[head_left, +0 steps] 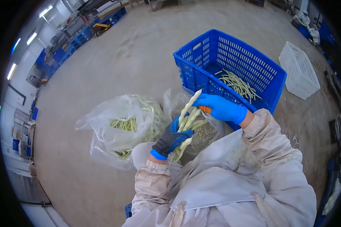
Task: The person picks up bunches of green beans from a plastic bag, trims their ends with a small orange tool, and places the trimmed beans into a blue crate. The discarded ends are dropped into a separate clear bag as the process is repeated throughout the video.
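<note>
My left hand (172,137), in a grey and blue coated glove, is closed around a bunch of pale green beans (185,123). Their tips stick out above and below the fist. My right hand (224,108) wears a blue glove and grips a tool with an orange handle (205,109) against the upper part of the bunch; its working end is hidden. Left of my hands, a clear plastic bag (96,118) holds many more beans (124,125). Beneath them, another clear bag (215,128) contains small green bits (201,137).
A blue slatted crate (267,60) with a loose pile of beans (236,85) stands just beyond my right hand. Further right is a white crate (300,73). People in white (304,18) are at the far right; equipment lines the left wall.
</note>
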Demonstrator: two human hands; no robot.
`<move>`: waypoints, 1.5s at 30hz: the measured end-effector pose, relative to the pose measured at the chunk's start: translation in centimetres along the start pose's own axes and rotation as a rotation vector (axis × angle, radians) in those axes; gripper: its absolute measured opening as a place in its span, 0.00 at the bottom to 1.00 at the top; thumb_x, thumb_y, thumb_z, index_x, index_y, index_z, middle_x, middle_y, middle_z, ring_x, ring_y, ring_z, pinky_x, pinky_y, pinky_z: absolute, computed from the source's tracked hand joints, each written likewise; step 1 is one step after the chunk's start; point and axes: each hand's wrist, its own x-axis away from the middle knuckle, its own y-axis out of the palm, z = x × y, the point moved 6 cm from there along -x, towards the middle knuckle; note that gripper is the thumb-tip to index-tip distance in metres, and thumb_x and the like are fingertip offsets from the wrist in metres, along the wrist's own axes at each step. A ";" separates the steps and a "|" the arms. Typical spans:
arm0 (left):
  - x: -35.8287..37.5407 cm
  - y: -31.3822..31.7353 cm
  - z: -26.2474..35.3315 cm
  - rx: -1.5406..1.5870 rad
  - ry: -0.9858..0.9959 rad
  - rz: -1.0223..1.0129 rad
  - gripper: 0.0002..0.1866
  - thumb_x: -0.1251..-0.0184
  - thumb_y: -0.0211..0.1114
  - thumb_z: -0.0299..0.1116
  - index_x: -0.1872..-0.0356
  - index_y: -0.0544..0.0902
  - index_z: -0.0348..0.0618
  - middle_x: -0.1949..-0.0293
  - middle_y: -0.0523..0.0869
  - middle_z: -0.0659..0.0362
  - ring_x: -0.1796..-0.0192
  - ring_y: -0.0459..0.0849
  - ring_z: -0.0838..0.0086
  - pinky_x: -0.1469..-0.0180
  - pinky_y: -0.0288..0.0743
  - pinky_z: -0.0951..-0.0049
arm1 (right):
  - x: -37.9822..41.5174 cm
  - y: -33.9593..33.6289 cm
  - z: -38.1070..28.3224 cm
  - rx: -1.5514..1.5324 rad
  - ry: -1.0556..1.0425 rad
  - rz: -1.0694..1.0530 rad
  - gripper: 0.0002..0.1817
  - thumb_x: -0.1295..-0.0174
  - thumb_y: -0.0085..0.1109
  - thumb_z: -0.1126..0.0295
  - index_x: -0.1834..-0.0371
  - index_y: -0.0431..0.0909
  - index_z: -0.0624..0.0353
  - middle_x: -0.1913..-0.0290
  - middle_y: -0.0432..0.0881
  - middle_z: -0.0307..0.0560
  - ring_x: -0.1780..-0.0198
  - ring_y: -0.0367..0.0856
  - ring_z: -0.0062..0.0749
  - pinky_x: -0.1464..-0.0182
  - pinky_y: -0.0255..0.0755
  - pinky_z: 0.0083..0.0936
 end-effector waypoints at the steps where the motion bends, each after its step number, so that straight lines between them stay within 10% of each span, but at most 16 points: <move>1: 0.2 0.0 0.0 0.029 -0.007 -0.002 0.36 0.43 0.64 0.24 0.33 0.60 0.43 0.51 0.76 0.55 0.60 0.79 0.75 0.62 0.77 0.74 | 0.0 0.0 0.0 -0.001 -0.003 -0.003 0.15 0.38 0.51 0.77 0.48 0.75 0.56 0.49 0.76 0.56 0.47 0.75 0.49 0.46 0.71 0.34; 10: 1.4 1.4 2.0 0.381 -0.087 -0.098 0.34 0.42 0.64 0.27 0.33 0.61 0.43 0.58 0.79 0.56 0.67 0.78 0.76 0.65 0.76 0.74 | 1.8 1.2 0.2 0.439 -0.079 -0.013 0.09 0.38 0.52 0.73 0.56 0.76 0.60 0.60 0.79 0.50 0.66 0.77 0.41 0.64 0.73 0.31; 12: 1.4 1.4 2.4 0.390 -0.068 -0.086 0.35 0.42 0.65 0.29 0.33 0.61 0.43 0.59 0.80 0.56 0.67 0.78 0.77 0.66 0.75 0.74 | 3.5 0.6 4.5 -0.843 0.525 0.573 0.08 0.34 0.51 0.69 0.58 0.77 0.60 0.64 0.79 0.43 0.71 0.75 0.29 0.67 0.72 0.26; 13: 1.4 1.5 2.3 0.389 -0.055 -0.131 0.36 0.43 0.66 0.30 0.33 0.61 0.42 0.60 0.79 0.56 0.68 0.78 0.77 0.66 0.75 0.74 | 3.7 -1.0 4.3 -0.967 0.513 0.723 0.09 0.33 0.51 0.69 0.58 0.77 0.61 0.68 0.78 0.38 0.71 0.74 0.23 0.65 0.72 0.23; 16: 1.5 1.3 2.5 0.392 -0.041 -0.191 0.36 0.43 0.66 0.32 0.33 0.61 0.42 0.58 0.79 0.55 0.67 0.78 0.76 0.66 0.75 0.75 | 2.8 -2.2 2.9 -0.306 0.421 0.411 0.09 0.35 0.51 0.74 0.54 0.77 0.61 0.63 0.79 0.41 0.64 0.77 0.27 0.60 0.73 0.24; 17: 1.5 1.4 2.5 0.410 -0.042 -0.212 0.35 0.43 0.65 0.32 0.33 0.61 0.43 0.56 0.79 0.53 0.65 0.79 0.75 0.64 0.76 0.75 | 1.8 -2.6 0.5 -0.062 0.059 0.418 0.12 0.37 0.51 0.77 0.51 0.76 0.60 0.56 0.78 0.46 0.56 0.78 0.34 0.55 0.72 0.25; 23: 1.8 1.7 2.1 0.502 -0.117 -0.334 0.38 0.43 0.65 0.31 0.31 0.57 0.45 0.59 0.78 0.55 0.67 0.77 0.76 0.66 0.74 0.76 | 0.4 -1.2 -2.0 0.168 0.042 -0.174 0.21 0.44 0.52 0.81 0.45 0.73 0.58 0.55 0.76 0.52 0.54 0.77 0.44 0.52 0.72 0.30; 29: 1.8 1.5 1.9 0.474 -0.132 -0.290 0.38 0.43 0.64 0.30 0.31 0.57 0.46 0.59 0.78 0.55 0.68 0.77 0.74 0.66 0.74 0.75 | 1.3 -0.1 -1.2 0.505 -0.069 -0.183 0.16 0.45 0.53 0.78 0.51 0.75 0.58 0.64 0.74 0.49 0.62 0.76 0.44 0.61 0.72 0.33; 33: 1.7 1.6 1.6 0.489 -0.124 -0.219 0.35 0.44 0.69 0.35 0.37 0.65 0.38 0.65 0.78 0.57 0.71 0.77 0.76 0.71 0.73 0.76 | 1.9 0.6 -0.2 0.430 -0.049 0.096 0.12 0.42 0.52 0.76 0.54 0.75 0.59 0.65 0.76 0.47 0.67 0.76 0.37 0.64 0.73 0.29; 35: 1.6 2.1 2.3 0.584 -0.074 -0.303 0.40 0.44 0.65 0.31 0.31 0.56 0.43 0.61 0.78 0.55 0.69 0.76 0.76 0.69 0.72 0.74 | 3.8 -1.2 4.1 -0.580 0.572 0.675 0.12 0.42 0.53 0.77 0.54 0.75 0.61 0.65 0.78 0.46 0.67 0.77 0.30 0.63 0.73 0.28; 45: 2.4 2.0 3.9 0.897 0.181 -0.296 0.44 0.47 0.67 0.35 0.30 0.52 0.44 0.71 0.73 0.59 0.78 0.70 0.79 0.79 0.65 0.79 | 2.6 -0.5 -2.5 -0.415 0.273 0.226 0.19 0.37 0.53 0.74 0.42 0.71 0.59 0.58 0.81 0.51 0.57 0.79 0.32 0.54 0.73 0.27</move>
